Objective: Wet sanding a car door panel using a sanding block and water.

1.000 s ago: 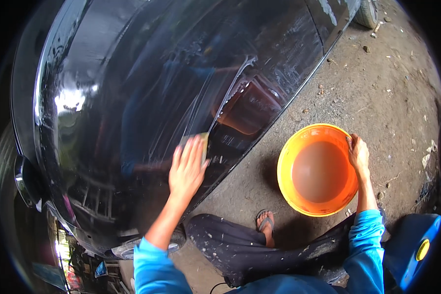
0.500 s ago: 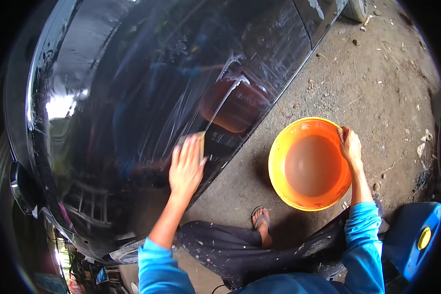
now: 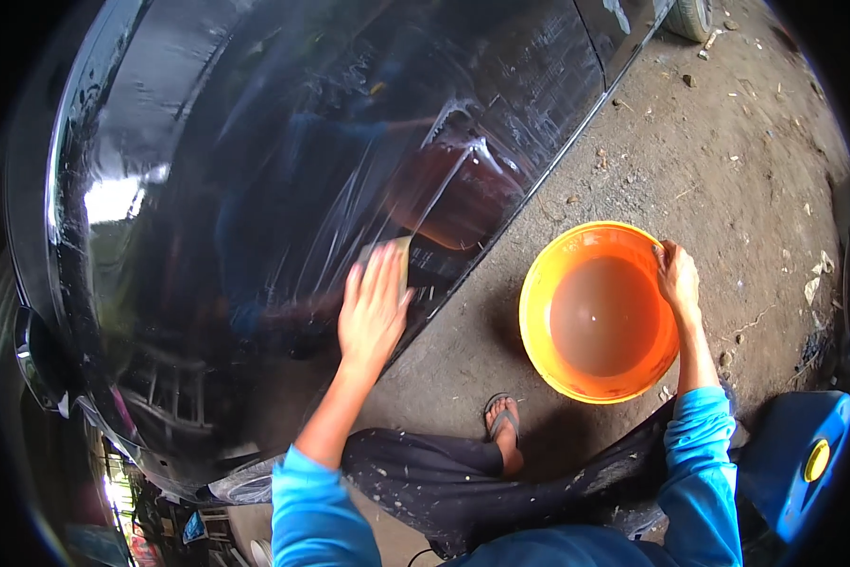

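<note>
My left hand (image 3: pixel 372 307) presses flat against a glossy black car door (image 3: pixel 283 208). Under its fingers is a thin tan sheet that looks like sandpaper (image 3: pixel 403 253); only its upper and right edges stick out. Pale streaks and a wet, whitish smear mark the door just beyond the fingertips. To the right, my right hand (image 3: pixel 677 280) has its fingers curled over the rim of an orange bucket (image 3: pixel 542 352). Murky brown water (image 3: pixel 595 317) stands inside. Whether the bucket rests fully on the ground I cannot tell.
A blue jerrycan (image 3: pixel 793 454) with a yellow cap stands at the lower right. Small stones and scraps lie on the dirt ground (image 3: pixel 727 189). The door's lower edge runs diagonally beside the bucket. A side mirror (image 3: pixel 39 364) juts out at the left, and my sandalled foot (image 3: pixel 503 420) is below the bucket.
My left hand has slid a short way up and to the right over the door with the sandpaper. My right hand stays on the bucket's rim, which has barely shifted.
</note>
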The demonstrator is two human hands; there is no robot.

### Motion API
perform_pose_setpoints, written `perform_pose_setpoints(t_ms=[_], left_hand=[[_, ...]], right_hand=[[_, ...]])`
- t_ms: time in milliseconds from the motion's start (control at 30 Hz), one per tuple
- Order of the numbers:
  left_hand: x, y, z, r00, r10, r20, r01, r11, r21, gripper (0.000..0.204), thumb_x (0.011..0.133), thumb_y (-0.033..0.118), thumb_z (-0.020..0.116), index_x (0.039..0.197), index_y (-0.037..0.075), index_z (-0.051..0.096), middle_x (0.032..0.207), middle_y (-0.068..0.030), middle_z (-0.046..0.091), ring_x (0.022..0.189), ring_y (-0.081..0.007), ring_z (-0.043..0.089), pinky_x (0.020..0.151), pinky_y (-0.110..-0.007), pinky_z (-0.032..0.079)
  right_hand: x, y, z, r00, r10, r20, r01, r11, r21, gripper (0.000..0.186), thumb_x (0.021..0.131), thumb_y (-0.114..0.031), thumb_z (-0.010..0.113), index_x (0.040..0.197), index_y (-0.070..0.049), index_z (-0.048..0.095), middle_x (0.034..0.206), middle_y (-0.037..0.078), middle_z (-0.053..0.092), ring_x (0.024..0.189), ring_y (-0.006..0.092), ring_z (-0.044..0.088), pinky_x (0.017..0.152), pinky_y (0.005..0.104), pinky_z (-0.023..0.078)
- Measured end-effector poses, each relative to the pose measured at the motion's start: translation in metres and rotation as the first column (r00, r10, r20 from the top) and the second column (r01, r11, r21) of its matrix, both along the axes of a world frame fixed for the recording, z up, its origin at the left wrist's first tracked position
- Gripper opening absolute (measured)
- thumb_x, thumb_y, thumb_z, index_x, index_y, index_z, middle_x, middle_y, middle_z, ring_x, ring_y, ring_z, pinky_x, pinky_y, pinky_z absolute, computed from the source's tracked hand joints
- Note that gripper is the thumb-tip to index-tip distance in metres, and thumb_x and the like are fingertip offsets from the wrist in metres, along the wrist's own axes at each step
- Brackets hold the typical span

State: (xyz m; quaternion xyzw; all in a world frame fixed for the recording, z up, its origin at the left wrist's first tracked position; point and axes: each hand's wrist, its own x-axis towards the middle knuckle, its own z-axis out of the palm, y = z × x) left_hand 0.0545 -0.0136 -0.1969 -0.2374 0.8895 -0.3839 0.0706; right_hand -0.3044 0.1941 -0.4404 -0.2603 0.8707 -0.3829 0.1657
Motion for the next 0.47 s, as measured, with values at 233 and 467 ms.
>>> perform_pose_setpoints(t_ms=[233, 467], left_hand=[[-0.071, -0.019, -0.016, 0.988, -0.135, -0.080, 0.136, 0.991, 0.004, 0.065, 0.096, 0.033, 0.048, 0.148, -0.002, 0.031, 0.156, -0.0146, 0.031, 0.145, -0.0253, 0.028, 0.119, -0.044, 0.018], [-0.086, -0.036, -0.021, 0.997, -0.079, 0.025, 0.081, 0.990, -0.116, 0.074, 0.094, 0.047, 0.042, 0.155, 0.009, 0.020, 0.159, -0.0103, 0.025, 0.148, -0.0227, 0.022, 0.122, -0.038, 0.004]], right_hand=[[0.003, -0.006, -0.002, 1.000, 0.009, -0.013, -0.008, 0.999, 0.040, 0.029, 0.098, -0.030, 0.054, 0.104, -0.004, 0.066, 0.090, 0.023, 0.068, 0.089, 0.0424, 0.065, 0.076, 0.0485, 0.051], [-0.001, 0.000, 0.001, 1.000, 0.017, 0.006, -0.017, 1.000, 0.000, 0.030, 0.097, -0.033, 0.055, 0.104, -0.005, 0.066, 0.090, 0.023, 0.068, 0.091, 0.0410, 0.065, 0.078, 0.0483, 0.051]])
